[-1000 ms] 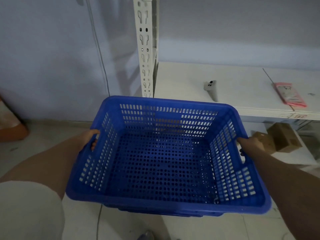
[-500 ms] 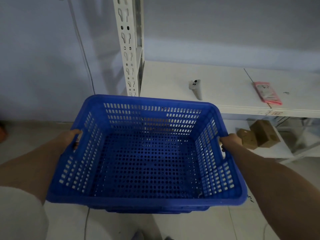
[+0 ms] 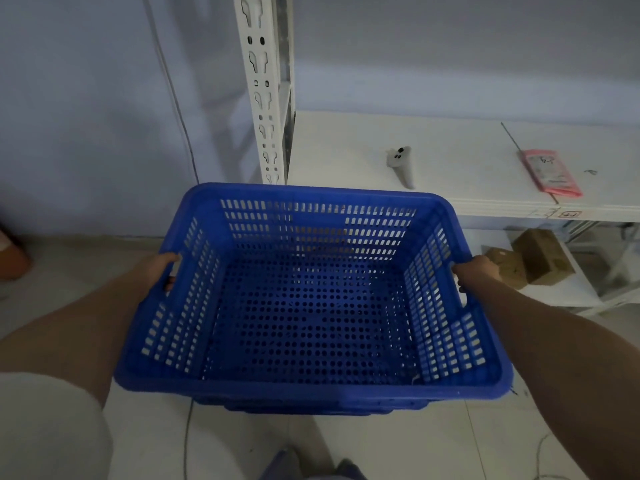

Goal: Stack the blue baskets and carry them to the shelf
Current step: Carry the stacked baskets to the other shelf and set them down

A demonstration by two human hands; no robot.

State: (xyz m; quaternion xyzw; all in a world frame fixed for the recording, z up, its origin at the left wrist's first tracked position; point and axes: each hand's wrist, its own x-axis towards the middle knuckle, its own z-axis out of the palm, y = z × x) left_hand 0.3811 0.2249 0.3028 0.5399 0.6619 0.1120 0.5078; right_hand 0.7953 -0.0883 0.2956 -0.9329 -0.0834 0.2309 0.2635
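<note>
I hold a stack of blue perforated baskets (image 3: pixel 311 388) in the air in front of me; the rim of a lower basket shows under the top one. My left hand (image 3: pixel 161 271) grips the handle slot on the left wall. On the right wall my right hand (image 3: pixel 476 273) grips the other handle slot. The white shelf (image 3: pixel 346 157) lies just beyond the baskets' far rim, at about the same height. The top basket is empty inside.
A white slotted shelf post (image 3: pixel 263 88) stands at the shelf's left corner. On the shelf lie a small white device (image 3: pixel 401 164) and a pink packet (image 3: pixel 550 173). Brown cardboard boxes (image 3: pixel 540 256) sit on a lower shelf at right. An orange object (image 3: pixel 12 261) is on the floor at left.
The baskets and both hands have come closer to the shelf. The shelf post has drifted in the view as I shift; my grip on the handles is unchanged.
</note>
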